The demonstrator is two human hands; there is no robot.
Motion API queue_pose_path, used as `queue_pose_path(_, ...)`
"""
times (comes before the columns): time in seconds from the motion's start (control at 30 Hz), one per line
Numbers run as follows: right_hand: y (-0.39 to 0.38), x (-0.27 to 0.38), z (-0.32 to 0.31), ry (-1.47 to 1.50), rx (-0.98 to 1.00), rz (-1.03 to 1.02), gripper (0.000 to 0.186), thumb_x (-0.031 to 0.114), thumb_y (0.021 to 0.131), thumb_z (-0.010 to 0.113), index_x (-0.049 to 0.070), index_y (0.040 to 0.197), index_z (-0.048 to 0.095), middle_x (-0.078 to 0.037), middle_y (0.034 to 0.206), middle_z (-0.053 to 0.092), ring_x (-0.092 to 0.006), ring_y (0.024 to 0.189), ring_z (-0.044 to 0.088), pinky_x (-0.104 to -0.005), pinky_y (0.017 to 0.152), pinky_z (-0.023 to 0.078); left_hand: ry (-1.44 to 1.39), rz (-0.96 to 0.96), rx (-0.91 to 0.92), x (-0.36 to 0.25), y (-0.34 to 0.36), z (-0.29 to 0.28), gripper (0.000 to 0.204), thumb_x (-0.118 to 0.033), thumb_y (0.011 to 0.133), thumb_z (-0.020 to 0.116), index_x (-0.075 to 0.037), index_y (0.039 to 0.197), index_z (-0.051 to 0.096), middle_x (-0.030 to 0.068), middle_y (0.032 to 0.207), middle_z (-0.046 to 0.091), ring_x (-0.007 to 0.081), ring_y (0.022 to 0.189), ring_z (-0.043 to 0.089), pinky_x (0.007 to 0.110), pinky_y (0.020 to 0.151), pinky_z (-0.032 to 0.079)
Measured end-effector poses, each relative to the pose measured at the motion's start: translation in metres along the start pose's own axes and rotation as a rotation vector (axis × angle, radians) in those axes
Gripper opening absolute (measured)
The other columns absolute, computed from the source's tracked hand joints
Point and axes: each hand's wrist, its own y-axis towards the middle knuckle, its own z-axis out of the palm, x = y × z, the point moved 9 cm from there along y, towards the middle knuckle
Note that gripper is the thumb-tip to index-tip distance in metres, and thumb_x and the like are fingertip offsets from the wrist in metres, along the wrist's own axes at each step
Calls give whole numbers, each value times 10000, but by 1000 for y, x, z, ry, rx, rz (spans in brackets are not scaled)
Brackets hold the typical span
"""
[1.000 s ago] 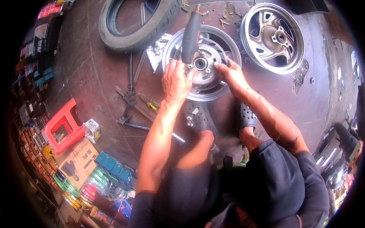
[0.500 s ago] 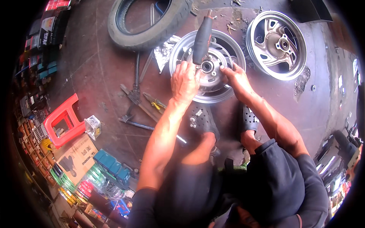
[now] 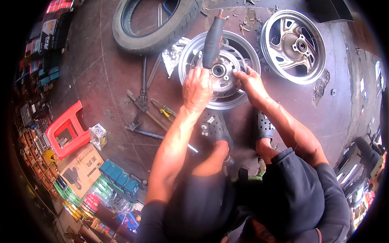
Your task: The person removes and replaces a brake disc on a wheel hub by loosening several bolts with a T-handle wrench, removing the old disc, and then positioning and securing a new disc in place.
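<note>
A silver motorcycle wheel rim [image 3: 183, 52] lies flat on the floor in front of me, with a brake disc [image 3: 223, 90] around its hub. At the hub's left, my left hand [image 3: 197, 90] is closed with curled fingers; whatever they pinch is hidden. My right hand [image 3: 252, 84] grips the disc's right side, thumb on top and the other fingers partly out of sight. A black, thick-handled tool [image 3: 213, 42] with a narrow metal end lies across the wheel's far side, its near end close to my left fingers.
A loose tire [image 3: 160, 45] lies at far left, a second wheel rim [image 3: 265, 44] at far right. Nearer left are yellow-handled pliers [image 3: 164, 110], metal bars [image 3: 146, 133] and a red plastic stool [image 3: 60, 152]. My clogs [image 3: 216, 127] flank the space below the wheel.
The whole view has shifted very slightly. Both hands keep the same places at the hub and disc, with no clear movement of the wheel or the black tool.
</note>
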Motion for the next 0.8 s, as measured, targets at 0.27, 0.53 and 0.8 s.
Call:
queue_pose_path(0.27, 4, -8, -7, 1, -24, -2, 505, 222, 883, 645, -75, 1265, 499, -152, 1061, 668, -181, 936, 638, -285, 831, 489, -8, -14, -46, -7, 2, -7, 207, -88, 765, 696, -16, 929, 591, 129, 905, 553, 321, 875, 551, 426, 746, 466)
queue_pose_path(0.53, -3, -5, -11, 34, -122, -98, 466, 212, 876, 668, 6, 1266, 519, -130, 1062, 658, -210, 951, 624, -326, 843, 489, -65, -52, 67, 5, 2, 3, 362, -71, 760, 713, -32, 1104, 608, 153, 1042, 620, 359, 957, 574, 429, 837, 462)
queue_pose_path(0.8, -48, 64, 46, -1264, -21, -970, 384, 196, 748, 689, 97, 1118, 659, -59, 1024, 607, -239, 997, 542, -374, 849, 406, -116, -44, -29, 4, 3, -5, 190, -4, 753, 670, -33, 932, 612, 126, 928, 556, 332, 897, 548, 436, 768, 472)
